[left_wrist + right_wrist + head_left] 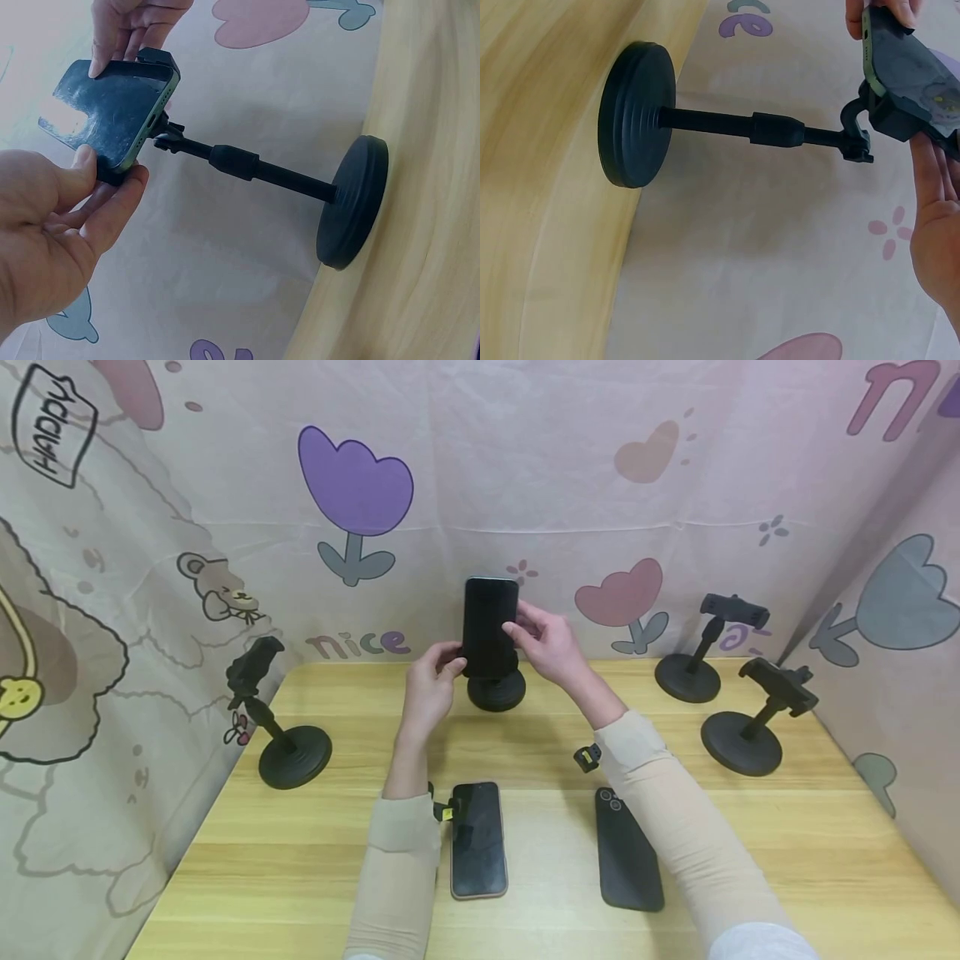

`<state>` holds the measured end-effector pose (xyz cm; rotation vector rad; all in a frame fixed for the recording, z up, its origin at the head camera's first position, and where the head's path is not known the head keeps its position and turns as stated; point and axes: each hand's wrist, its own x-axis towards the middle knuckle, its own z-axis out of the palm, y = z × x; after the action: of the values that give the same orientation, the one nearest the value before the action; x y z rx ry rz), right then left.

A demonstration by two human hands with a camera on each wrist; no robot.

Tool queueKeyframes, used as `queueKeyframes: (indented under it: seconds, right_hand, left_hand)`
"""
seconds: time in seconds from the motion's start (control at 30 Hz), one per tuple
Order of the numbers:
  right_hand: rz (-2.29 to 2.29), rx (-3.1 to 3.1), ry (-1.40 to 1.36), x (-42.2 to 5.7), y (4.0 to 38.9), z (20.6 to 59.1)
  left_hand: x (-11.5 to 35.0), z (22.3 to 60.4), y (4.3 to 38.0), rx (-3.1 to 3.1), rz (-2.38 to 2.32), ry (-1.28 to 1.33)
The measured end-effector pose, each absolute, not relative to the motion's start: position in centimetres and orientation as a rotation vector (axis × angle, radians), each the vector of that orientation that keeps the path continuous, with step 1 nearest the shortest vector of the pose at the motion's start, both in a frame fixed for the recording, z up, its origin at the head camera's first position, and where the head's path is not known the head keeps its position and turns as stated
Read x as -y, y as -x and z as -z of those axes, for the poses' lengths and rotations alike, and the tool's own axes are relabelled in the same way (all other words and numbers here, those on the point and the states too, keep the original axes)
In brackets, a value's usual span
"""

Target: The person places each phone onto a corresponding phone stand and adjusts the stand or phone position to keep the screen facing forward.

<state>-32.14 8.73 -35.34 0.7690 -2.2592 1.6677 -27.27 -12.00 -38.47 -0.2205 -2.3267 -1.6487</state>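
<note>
Desk (551,860): pale yellow wood, grain running left to right, lighter patch at the near middle. Cloth (495,460) hangs behind it and down both sides, off-white, printed with tulips, hearts, a bear and lettering; "nice" reads at the far left of centre. Faint horizontal crease across the far cloth.

Phone (490,627): upright at the far middle, raised above the desk at the head of a black stand (497,693), whose round base sits near the far edge. Screen dark and glossy, with smudges and a bright reflection in the left wrist view; rim pale greenish, port and small holes along the lower end. Black clamp parts lie against its two long sides.

My left hand (430,689) pinches its lower left side, thumb at the front. My right hand (553,643) grips the right side, thumb on the screen edge, fingers behind.

Other stands: one at left (296,757), two at right, far (687,678) and nearer (742,743). Near me, a face-up phone (480,843); right of it, a dark face-down phone (626,860), partly under my sleeve (690,818).
</note>
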Motion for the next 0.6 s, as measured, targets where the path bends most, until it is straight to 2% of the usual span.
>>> queueKeyframes:
  seconds: [0.6]
  right_hand:
    - [-1.465, 2.375, -0.728, -8.98, 31.97, 35.12]
  left_hand:
    - [11.98, 38.57, 27.34, 2.348, 1.608, 0.221]
